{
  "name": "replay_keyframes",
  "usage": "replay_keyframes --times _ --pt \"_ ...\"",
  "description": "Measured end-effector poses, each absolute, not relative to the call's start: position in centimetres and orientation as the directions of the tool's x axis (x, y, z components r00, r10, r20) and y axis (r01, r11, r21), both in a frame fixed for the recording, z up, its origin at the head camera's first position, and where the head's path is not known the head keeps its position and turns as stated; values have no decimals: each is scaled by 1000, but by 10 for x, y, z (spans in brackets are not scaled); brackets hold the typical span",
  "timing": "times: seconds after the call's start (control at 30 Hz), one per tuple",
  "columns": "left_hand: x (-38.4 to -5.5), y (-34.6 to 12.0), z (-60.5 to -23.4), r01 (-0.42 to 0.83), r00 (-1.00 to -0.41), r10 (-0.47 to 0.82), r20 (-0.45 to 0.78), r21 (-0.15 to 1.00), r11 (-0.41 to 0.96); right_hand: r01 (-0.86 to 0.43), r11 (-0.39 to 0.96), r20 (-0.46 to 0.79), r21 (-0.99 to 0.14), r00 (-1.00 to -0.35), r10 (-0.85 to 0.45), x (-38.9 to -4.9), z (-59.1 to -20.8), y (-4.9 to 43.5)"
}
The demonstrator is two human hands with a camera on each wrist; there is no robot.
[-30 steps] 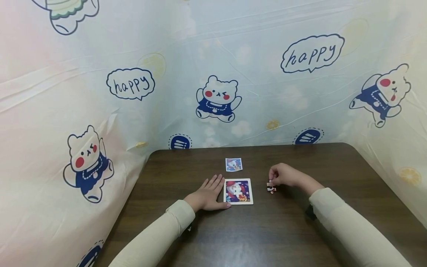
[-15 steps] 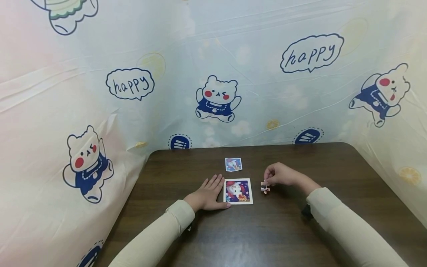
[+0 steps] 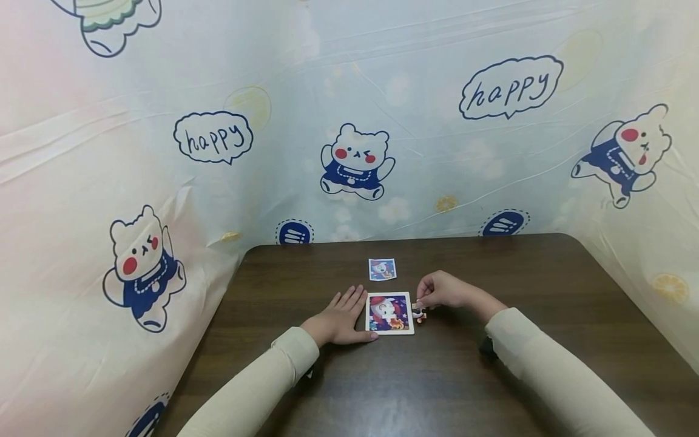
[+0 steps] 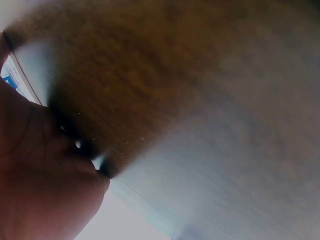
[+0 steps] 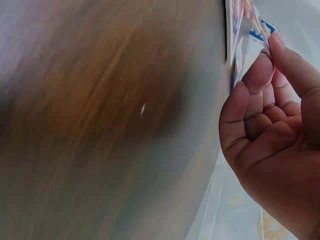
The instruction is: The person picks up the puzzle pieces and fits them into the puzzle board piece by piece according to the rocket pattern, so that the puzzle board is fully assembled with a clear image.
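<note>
A square jigsaw puzzle (image 3: 375, 326) in a white frame lies on the table, showing a white character on purple with a pale gap near its middle. My left hand (image 3: 340, 318) rests flat with spread fingers along the frame's left side, thumb at the lower edge. Between thumb and forefinger my right hand (image 3: 443, 289) pinches a small puzzle piece (image 3: 419, 315), right at the frame's right edge. In the right wrist view the piece (image 5: 265, 35) shows edge-on at the fingertips, the other fingers curled. The left wrist view shows the left hand (image 4: 45, 170) against the table.
A small picture card (image 3: 382, 269) with a similar image lies just behind the puzzle. The dark wooden table (image 3: 349, 388) ends at a cloth backdrop (image 3: 273, 79) printed with bears.
My right hand has moved left with the puzzle piece, from well right of the frame to its right edge. The left hand and puzzle have stayed in place.
</note>
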State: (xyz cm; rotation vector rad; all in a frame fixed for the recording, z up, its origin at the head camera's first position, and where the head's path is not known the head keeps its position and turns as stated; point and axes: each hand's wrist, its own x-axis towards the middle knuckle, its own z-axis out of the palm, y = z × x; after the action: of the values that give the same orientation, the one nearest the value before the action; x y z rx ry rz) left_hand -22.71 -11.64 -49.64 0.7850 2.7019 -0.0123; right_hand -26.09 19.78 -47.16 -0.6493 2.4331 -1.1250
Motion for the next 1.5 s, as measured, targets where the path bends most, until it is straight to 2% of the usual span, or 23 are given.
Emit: replay_keyframes --times 0.37,0.6,1.17,1.5 --pt "-232 -117 -506 498 -800 514 -309 136 856 -253 573 -142 -780 -819 -556 -262 -474 167" --pt "-230 -116 -500 507 -800 501 -330 76 859 -263 564 -134 -782 -814 -565 -266 -477 151" --pt "-230 -117 -499 524 -797 509 -324 45 850 -278 541 -111 -794 -808 -578 -273 -485 127" --pt "-229 -117 -499 517 -796 521 -309 100 850 -279 605 -131 -746 -829 -543 -275 -489 122"
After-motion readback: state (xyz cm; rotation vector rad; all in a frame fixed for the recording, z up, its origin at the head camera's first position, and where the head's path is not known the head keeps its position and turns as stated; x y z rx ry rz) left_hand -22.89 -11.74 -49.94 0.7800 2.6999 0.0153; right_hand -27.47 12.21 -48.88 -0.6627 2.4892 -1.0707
